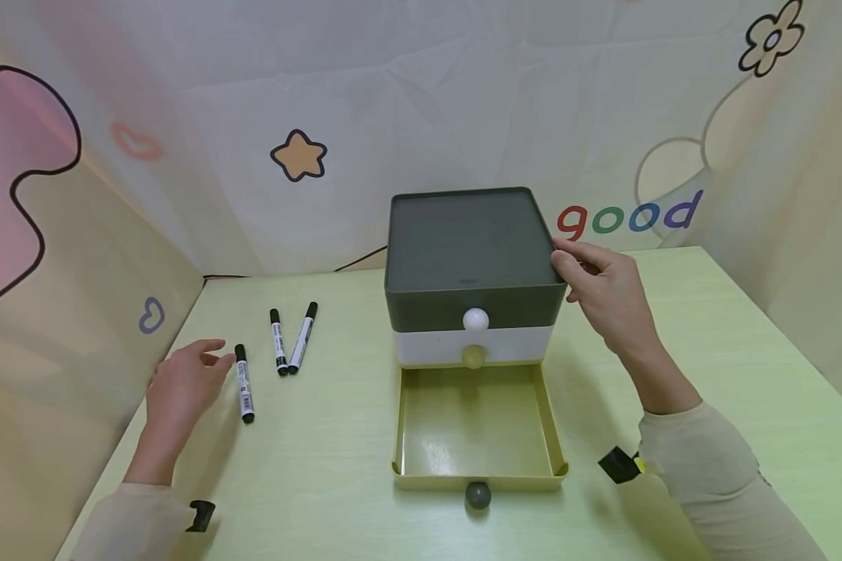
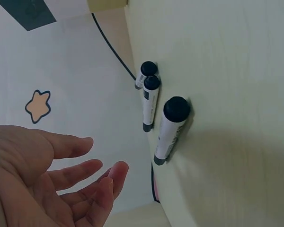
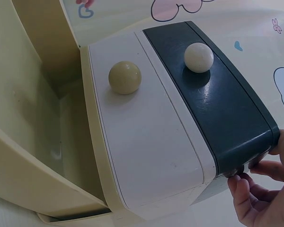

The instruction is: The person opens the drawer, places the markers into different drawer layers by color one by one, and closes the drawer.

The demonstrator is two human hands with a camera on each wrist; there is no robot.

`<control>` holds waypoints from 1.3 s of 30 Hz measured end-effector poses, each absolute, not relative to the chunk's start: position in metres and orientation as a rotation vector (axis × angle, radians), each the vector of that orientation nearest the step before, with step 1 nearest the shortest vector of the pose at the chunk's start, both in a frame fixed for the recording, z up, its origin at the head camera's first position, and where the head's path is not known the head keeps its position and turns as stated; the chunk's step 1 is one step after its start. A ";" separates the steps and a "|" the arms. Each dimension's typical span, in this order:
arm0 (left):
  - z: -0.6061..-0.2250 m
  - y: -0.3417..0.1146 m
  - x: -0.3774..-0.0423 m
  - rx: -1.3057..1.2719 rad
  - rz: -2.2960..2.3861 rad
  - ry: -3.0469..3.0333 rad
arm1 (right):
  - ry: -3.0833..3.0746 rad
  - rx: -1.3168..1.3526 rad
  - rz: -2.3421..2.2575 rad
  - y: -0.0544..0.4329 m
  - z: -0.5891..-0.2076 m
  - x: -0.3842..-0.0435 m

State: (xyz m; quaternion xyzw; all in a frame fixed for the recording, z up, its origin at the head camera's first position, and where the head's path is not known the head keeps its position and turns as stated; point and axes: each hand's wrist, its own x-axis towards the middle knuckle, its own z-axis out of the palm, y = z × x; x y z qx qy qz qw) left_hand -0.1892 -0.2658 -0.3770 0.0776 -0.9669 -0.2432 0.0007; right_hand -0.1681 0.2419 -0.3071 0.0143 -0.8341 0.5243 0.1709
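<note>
A small drawer box with a dark top tier and a white middle tier stands on the table. Its bottom yellow-green drawer is pulled out, with nothing inside and a grey knob in front. My right hand touches the upper right side of the box with thumb and fingers; in the right wrist view the fingertips lie against the dark tier. My left hand hovers beside the nearest marker, fingers loosely bent and holding nothing. In the left wrist view a gap shows between that hand and the marker.
Two more black-capped markers, one on the left and one slanting, lie behind the nearest one, their lower ends close together. A printed curtain hangs behind the table. A thin black cable runs along the back edge.
</note>
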 end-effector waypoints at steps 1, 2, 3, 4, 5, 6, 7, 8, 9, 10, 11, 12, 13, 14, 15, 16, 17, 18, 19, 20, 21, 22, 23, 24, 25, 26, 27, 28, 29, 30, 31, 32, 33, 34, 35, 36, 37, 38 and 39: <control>-0.378 -0.266 -0.190 0.256 -0.770 -3.041 | -2.370 0.040 1.488 0.242 -0.307 -0.168; -0.379 -0.266 -0.191 0.266 -0.772 -3.050 | -2.373 0.040 1.486 0.242 -0.307 -0.168; -0.381 -0.266 -0.192 0.272 -0.773 -3.059 | -2.377 0.040 1.483 0.242 -0.307 -0.168; -0.382 -0.266 -0.193 0.278 -0.778 -3.069 | -2.377 0.040 1.482 0.242 -0.307 -0.168; -0.383 -0.266 -0.195 0.281 -0.779 -3.079 | -2.378 0.039 1.480 0.242 -0.307 -0.168; -0.385 -0.266 -0.196 0.282 -0.778 -3.089 | -2.380 0.038 1.479 0.242 -0.307 -0.168; -0.386 -0.266 -0.197 0.281 -0.771 -3.103 | -2.381 0.038 1.478 0.242 -0.307 -0.168; -0.387 -0.266 -0.199 0.277 -0.759 -3.119 | -2.382 0.038 1.476 0.242 -0.307 -0.167; -0.388 -0.266 -0.200 0.271 -0.746 -3.135 | -2.383 0.038 1.474 0.242 -0.307 -0.167; -0.389 -0.266 -0.201 0.267 -0.734 -3.152 | -2.383 0.038 1.473 0.242 -0.307 -0.167; -0.390 -0.265 -0.202 0.265 -0.721 -3.169 | -2.383 0.039 1.473 0.242 -0.307 -0.167; -0.390 -0.265 -0.203 0.262 -0.708 -3.185 | -2.382 0.040 1.473 0.242 -0.307 -0.168; -0.391 -0.265 -0.204 0.260 -0.701 -3.198 | -2.382 0.040 1.474 0.242 -0.307 -0.168; -0.392 -0.265 -0.204 0.259 -0.697 -3.209 | -2.381 0.041 1.475 0.242 -0.307 -0.168; -0.393 -0.264 -0.205 0.259 -0.695 -3.214 | -2.380 0.041 1.477 0.242 -0.307 -0.168; -0.393 -0.264 -0.205 0.264 -0.695 -3.217 | -2.380 0.041 1.477 0.242 -0.308 -0.168; -0.394 -0.264 -0.205 0.268 -0.693 -3.219 | -2.380 0.041 1.478 0.242 -0.308 -0.169; -0.394 -0.263 -0.205 0.273 -0.688 -3.221 | -2.380 0.041 1.477 0.242 -0.308 -0.169; -0.394 -0.263 -0.205 0.279 -0.686 -3.225 | -2.381 0.040 1.477 0.242 -0.308 -0.169; -0.394 -0.262 -0.206 0.284 -0.684 -3.230 | -2.381 0.039 1.477 0.242 -0.308 -0.169; -0.395 -0.262 -0.206 0.286 -0.678 -3.236 | -2.380 0.039 1.477 0.242 -0.308 -0.168; -0.394 -0.261 -0.206 0.288 -0.674 -3.243 | -2.380 0.038 1.476 0.242 -0.308 -0.168; -0.394 -0.260 -0.207 0.290 -0.673 -3.248 | -2.380 0.038 1.476 0.242 -0.308 -0.168; -0.395 -0.260 -0.207 0.290 -0.674 -3.255 | -2.380 0.037 1.477 0.242 -0.308 -0.168; -0.394 -0.259 -0.207 0.288 -0.677 -3.260 | -2.379 0.036 1.478 0.242 -0.307 -0.167; -0.395 -0.258 -0.207 0.287 -0.678 -3.263 | -2.379 0.035 1.477 0.242 -0.307 -0.167; -0.395 -0.257 -0.208 0.287 -0.678 -3.265 | -2.378 0.035 1.478 0.242 -0.307 -0.167; -0.395 -0.257 -0.207 0.288 -0.680 -3.267 | -2.379 0.034 1.479 0.242 -0.307 -0.167; -0.396 -0.256 -0.207 0.290 -0.683 -3.269 | -2.380 0.033 1.481 0.242 -0.307 -0.167; -0.396 -0.255 -0.207 0.290 -0.684 -3.269 | -2.380 0.032 1.482 0.242 -0.308 -0.167; -0.397 -0.254 -0.207 0.288 -0.685 -3.269 | -2.380 0.032 1.482 0.242 -0.308 -0.167; -0.398 -0.254 -0.207 0.287 -0.685 -3.267 | -2.379 0.033 1.482 0.242 -0.308 -0.167; -0.398 -0.253 -0.207 0.282 -0.687 -3.265 | -2.378 0.034 1.483 0.242 -0.308 -0.167; -0.399 -0.253 -0.208 0.276 -0.686 -3.263 | -2.378 0.035 1.483 0.242 -0.308 -0.167; -0.400 -0.252 -0.208 0.272 -0.686 -3.262 | -2.378 0.037 1.481 0.242 -0.308 -0.167; -0.400 -0.252 -0.208 0.264 -0.683 -3.258 | -2.378 0.038 1.479 0.242 -0.308 -0.167; -0.401 -0.251 -0.209 0.257 -0.676 -3.256 | -2.378 0.040 1.479 0.242 -0.308 -0.167; -0.402 -0.251 -0.209 0.255 -0.675 -3.253 | -2.378 0.041 1.479 0.242 -0.308 -0.167; -0.402 -0.251 -0.210 0.247 -0.666 -3.252 | -2.379 0.041 1.478 0.242 -0.308 -0.167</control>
